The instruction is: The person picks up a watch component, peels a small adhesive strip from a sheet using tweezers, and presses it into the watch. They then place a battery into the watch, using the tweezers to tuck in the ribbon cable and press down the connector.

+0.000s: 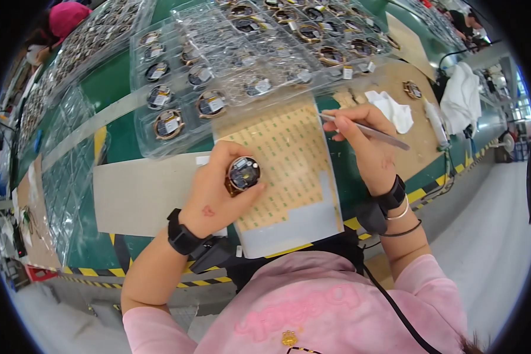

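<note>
Along the left edge of the green workbench (109, 82) lie rows of clear plastic trays (71, 171), empty where they can be seen. Toward the bench's near edge, the left hand (215, 192) grips a small round part (243, 173) with a brass-coloured rim and a dark face, fingers curled around it from below and the thumb alongside; it hovers over the left edge of a sheet of small adhesive pads (286, 162) that lies on the bench in front of the person. Behind the sheet, a clear blister tray (177, 94) holds more round parts of the same kind in its pockets, and further trays stretch to the far edge. The right hand (366, 138) is closed on slim metal tweezers (369, 131), pinched between thumb and fingers, just off the sheet's right edge. Beyond it, a crumpled white cloth (395, 109) rests on a brown board (422, 133) near the right edge.
</note>
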The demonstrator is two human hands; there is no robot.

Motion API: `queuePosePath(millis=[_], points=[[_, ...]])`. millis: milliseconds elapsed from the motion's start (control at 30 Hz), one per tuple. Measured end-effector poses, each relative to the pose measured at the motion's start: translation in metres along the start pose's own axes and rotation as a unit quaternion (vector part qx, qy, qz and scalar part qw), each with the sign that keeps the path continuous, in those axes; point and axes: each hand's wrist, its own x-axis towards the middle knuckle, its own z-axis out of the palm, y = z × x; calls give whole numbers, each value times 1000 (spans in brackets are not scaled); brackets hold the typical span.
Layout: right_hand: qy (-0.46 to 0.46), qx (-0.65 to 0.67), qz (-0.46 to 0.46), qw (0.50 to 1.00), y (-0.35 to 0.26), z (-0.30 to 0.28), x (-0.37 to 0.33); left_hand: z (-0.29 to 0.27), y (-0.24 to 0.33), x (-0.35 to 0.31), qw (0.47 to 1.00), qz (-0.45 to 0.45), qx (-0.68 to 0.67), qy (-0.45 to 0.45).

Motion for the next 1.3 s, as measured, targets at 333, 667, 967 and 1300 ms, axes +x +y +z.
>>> queuePosePath(millis=[333, 667, 967, 1300], points=[[-31, -449, -255, 856, 1, -46, -4, 0, 1, 3, 997, 72, -4, -11], [-87, -223, -320, 917, -17, -10, 9, 2, -2, 5, 984, 45, -168, -48], [-200, -276, -342, 876, 3, 69, -2, -7, 4, 7, 935, 27, -346, -78], [-217, -348, -351, 842, 16, 68, -4, -4, 4, 4, 912, -27, -396, -103]])
